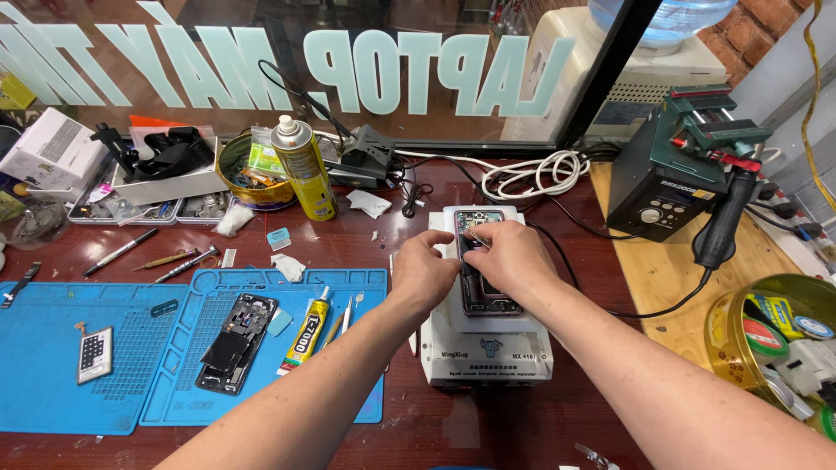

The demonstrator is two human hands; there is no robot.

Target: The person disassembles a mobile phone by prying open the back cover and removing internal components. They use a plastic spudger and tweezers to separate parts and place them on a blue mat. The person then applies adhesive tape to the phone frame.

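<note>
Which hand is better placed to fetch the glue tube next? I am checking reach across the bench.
Left, probably. The left hand rests on the phone's left edge, nearer the glue tube on the blue mat; the right hand would cross over.
</note>
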